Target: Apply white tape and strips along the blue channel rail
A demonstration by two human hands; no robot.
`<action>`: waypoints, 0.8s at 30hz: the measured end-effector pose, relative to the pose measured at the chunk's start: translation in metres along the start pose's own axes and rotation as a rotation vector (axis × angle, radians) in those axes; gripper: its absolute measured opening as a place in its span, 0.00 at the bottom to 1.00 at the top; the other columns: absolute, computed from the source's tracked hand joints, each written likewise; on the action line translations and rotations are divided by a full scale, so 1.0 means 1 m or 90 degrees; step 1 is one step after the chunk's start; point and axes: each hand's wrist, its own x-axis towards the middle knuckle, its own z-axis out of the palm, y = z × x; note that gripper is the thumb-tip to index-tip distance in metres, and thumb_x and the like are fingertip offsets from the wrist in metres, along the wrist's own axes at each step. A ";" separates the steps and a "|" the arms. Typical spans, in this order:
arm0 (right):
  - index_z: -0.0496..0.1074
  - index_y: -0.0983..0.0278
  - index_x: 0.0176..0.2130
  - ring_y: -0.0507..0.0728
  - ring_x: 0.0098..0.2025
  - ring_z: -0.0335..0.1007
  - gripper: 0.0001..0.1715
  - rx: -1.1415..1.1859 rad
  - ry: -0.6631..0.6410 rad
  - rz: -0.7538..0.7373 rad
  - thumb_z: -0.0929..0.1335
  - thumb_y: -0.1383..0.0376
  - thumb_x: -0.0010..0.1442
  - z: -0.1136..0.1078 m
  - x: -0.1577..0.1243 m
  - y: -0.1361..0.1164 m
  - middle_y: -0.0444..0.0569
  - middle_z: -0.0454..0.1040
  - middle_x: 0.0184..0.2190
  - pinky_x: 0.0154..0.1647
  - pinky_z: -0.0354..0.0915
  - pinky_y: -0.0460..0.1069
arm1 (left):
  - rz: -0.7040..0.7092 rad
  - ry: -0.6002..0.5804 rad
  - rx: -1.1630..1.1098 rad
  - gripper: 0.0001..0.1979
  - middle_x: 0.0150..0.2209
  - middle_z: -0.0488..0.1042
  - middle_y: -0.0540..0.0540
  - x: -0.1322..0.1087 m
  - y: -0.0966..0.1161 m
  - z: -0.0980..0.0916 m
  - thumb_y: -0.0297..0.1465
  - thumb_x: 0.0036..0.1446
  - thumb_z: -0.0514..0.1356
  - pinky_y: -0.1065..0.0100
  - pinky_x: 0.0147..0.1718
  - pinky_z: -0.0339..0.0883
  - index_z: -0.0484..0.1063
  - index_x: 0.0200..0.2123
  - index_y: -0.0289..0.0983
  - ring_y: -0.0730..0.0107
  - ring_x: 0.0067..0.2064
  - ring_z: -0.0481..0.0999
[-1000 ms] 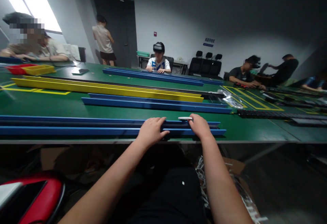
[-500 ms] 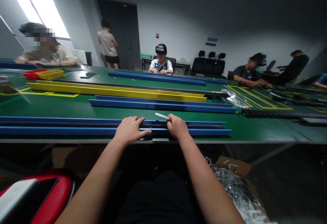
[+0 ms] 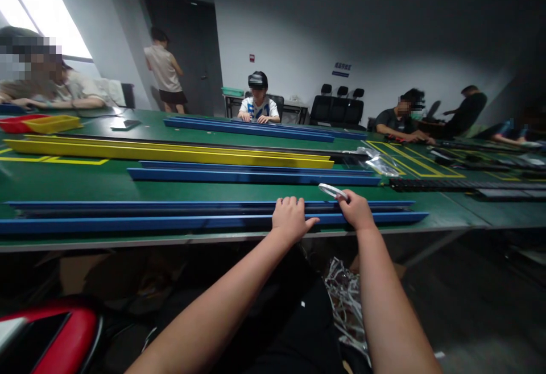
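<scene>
A long blue channel, with a dark strip lying inside it, stretches along the near edge of the green table. My left hand grips it right of the middle, fingers bent over the far wall and thumb stretched to the right along the near side. Close by on the right, my right hand is closed in a pinch on a thin white strip. The strip bends into a narrow loop above the channel's far wall. My right fingertips are partly hidden, so I cannot tell whether they touch the channel.
Beyond lie another blue channel, a yellow channel and clear plastic wrapping. Black strips lie to the right. Below the table are a heap of white strips and a red seat. Several people sit or stand around.
The near blue channel and both hands have shifted right. The white strip has gone from nearly straight to looped. My left fingers now bend over the far wall. The view has turned slightly right.
</scene>
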 end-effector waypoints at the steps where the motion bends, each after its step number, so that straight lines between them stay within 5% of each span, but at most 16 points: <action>1: 0.75 0.58 0.42 0.58 0.38 0.71 0.15 -0.018 -0.005 0.011 0.61 0.58 0.64 0.000 0.001 -0.001 0.51 0.78 0.37 0.35 0.57 0.48 | 0.022 -0.003 -0.007 0.32 0.47 0.74 0.34 -0.002 -0.002 -0.002 0.54 0.56 0.56 0.51 0.52 0.57 0.69 0.53 0.35 0.49 0.50 0.70; 6: 0.74 0.58 0.43 0.56 0.39 0.70 0.15 -0.115 -0.070 0.006 0.61 0.60 0.64 0.008 0.000 -0.038 0.50 0.77 0.40 0.35 0.55 0.47 | 0.076 -0.010 -0.010 0.28 0.58 0.69 0.42 -0.025 -0.048 -0.025 0.44 0.58 0.59 0.57 0.59 0.54 0.63 0.60 0.42 0.56 0.58 0.66; 15: 0.69 0.59 0.46 0.57 0.43 0.69 0.14 -0.075 -0.092 -0.201 0.58 0.61 0.67 0.053 -0.033 -0.186 0.50 0.74 0.43 0.44 0.57 0.50 | -0.124 -0.155 0.114 0.42 0.57 0.70 0.37 -0.070 -0.186 -0.087 0.62 0.50 0.53 0.51 0.54 0.57 0.65 0.61 0.41 0.44 0.56 0.68; 19: 0.69 0.60 0.46 0.58 0.44 0.68 0.14 -0.065 -0.066 -0.195 0.58 0.60 0.67 0.062 -0.039 -0.210 0.51 0.75 0.42 0.45 0.57 0.51 | -0.129 -0.152 0.135 0.41 0.53 0.73 0.37 -0.078 -0.196 -0.099 0.62 0.51 0.51 0.53 0.53 0.56 0.68 0.59 0.41 0.45 0.54 0.69; 24: 0.69 0.60 0.44 0.57 0.43 0.69 0.12 -0.011 -0.059 -0.243 0.60 0.62 0.66 0.060 -0.035 -0.192 0.49 0.76 0.40 0.44 0.56 0.49 | -0.116 -0.116 0.142 0.37 0.52 0.73 0.37 -0.080 -0.185 -0.098 0.59 0.54 0.51 0.54 0.53 0.54 0.68 0.59 0.42 0.47 0.54 0.68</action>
